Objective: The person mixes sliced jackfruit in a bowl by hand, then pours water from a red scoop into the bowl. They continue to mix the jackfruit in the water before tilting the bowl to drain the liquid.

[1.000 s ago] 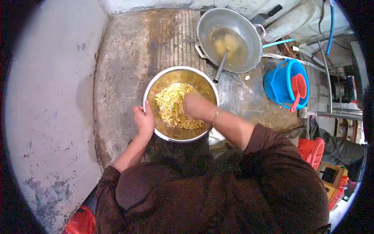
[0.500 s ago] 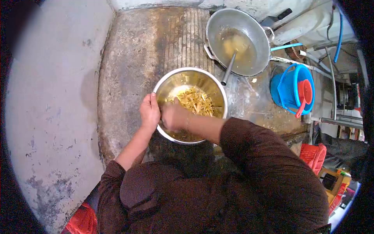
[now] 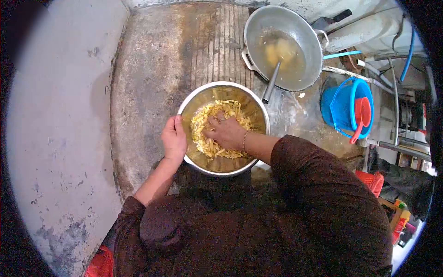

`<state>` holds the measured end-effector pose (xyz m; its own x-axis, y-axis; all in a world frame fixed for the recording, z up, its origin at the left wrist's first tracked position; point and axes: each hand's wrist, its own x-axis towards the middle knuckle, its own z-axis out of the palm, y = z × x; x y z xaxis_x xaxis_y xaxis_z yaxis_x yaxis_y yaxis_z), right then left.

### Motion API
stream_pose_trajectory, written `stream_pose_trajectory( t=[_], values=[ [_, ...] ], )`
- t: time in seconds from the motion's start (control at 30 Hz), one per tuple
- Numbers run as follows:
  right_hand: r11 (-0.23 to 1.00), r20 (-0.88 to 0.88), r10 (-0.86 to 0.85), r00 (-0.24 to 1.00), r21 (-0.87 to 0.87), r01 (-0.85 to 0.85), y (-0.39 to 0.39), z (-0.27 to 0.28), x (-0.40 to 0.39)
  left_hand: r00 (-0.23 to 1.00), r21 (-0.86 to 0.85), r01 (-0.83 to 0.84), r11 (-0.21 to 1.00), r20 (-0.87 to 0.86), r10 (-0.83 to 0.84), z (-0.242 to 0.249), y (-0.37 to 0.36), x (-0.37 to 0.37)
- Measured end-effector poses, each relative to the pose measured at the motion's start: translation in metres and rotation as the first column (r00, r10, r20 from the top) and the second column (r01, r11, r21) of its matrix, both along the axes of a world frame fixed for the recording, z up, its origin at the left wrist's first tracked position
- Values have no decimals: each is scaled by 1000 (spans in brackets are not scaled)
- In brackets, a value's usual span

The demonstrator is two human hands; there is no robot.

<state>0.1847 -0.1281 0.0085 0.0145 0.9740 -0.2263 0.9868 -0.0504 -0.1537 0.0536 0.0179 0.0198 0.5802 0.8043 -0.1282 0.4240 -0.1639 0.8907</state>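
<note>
- A worn, stained concrete floor (image 3: 152, 83) with a ribbed patch carries everything here; a pale wall runs along the left.
- Nearest is the person's dark brown sleeve (image 3: 323, 184), reaching forward from the lower right.
- The left hand (image 3: 174, 141) clasps the near-left rim of a round steel bowl (image 3: 194, 104), fingers curled over the edge, thumb inside.
- The right hand (image 3: 227, 131) lies inside the bowl, palm down, fingers spread and pressed into pale yellow shredded strips (image 3: 203, 124); whether it pinches any is hidden.
- The strips lie heaped across the bowl's bottom, pointing every way, with no common long axis.
- Beyond, just beside the bowl's far-right rim, stands a large metal wok (image 3: 258, 27) of cloudy liquid; its ladle handle (image 3: 270, 83) slants down toward the bowl.
- Farther right is a blue bucket (image 3: 339, 104) holding a red scoop (image 3: 362, 115).
</note>
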Motion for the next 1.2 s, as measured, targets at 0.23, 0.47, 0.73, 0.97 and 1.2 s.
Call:
stream_pose_trajectory(
  t=[0.23, 0.47, 0.73, 0.97, 1.2],
  values=[
    [971, -106, -223, 969, -118, 210, 30, 2, 0, 999, 33, -34, 999, 14, 33, -9, -2, -4],
    [915, -158, -398, 904, -145, 377, 53, -4, 4, 999, 103, -39, 994, -27, 42, -11, -2, -5],
    [857, -289, -514, 808, -215, 469, 38, 21, -12, 992, 89, -120, 989, -30, 123, 2, -12, -3],
    [782, -443, -621, 647, -299, 546, -19, 39, 56, 992, 132, -114, 985, 61, 107, -28, -9, -10],
    [474, -301, -810, 503, 170, 864, 50, -23, 12, 997, 54, -74, 996, -14, 75, -3, -11, -5]
  ],
)
